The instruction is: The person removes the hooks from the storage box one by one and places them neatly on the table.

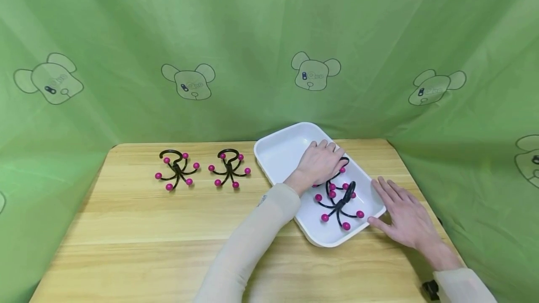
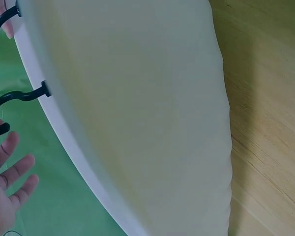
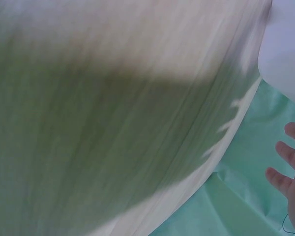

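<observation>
One hook (image 1: 339, 205) is seen in the tray (image 1: 278, 153), another hook (image 1: 347, 159) under the left hand (image 1: 316, 163), whose grip cannot be confirmed; tangling should be avoided, the tray braced by the spread right hand (image 1: 405, 214).

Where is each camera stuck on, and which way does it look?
Head: on the person's head, looking forward and down at the tray, hooks and table; the left hand, right hand and sleeves show.
Left wrist: looks at that hand's work, past a big pale shape I can't name; left fingers show.
Right wrist: looks along the table; right fingers show at the edge.
Shared: head and right wrist both see the table and green cloth.
</observation>
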The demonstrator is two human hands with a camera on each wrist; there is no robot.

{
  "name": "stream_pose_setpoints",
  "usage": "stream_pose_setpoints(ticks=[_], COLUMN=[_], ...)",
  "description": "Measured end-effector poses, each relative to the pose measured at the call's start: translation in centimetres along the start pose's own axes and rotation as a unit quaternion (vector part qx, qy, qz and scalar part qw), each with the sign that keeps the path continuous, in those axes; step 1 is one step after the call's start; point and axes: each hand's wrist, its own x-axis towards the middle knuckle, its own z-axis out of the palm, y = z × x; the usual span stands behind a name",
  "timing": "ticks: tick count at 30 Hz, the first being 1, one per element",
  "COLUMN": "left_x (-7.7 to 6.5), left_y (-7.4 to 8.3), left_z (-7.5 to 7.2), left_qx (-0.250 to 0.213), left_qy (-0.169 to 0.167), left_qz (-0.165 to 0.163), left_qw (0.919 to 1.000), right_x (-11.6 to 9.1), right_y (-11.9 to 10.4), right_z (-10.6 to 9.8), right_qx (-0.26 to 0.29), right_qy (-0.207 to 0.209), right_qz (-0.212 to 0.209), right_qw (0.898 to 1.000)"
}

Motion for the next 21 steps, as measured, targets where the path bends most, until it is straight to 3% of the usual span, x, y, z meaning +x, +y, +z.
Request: stream_pose_setpoints(ticks=[21], left_x=[-0.8], left_y=[-1.1], left_z=[-0.1], left_qx=[0.007], left_qy=[0.011], left_qz=[0.012], left_qw=[0.9998], right_x=[0.0], right_y=[0.0], right_z=[0.0], right_qx=[0.005], right_qy=[0.008], right_qz=[-0.006], right_qw=[1.0])
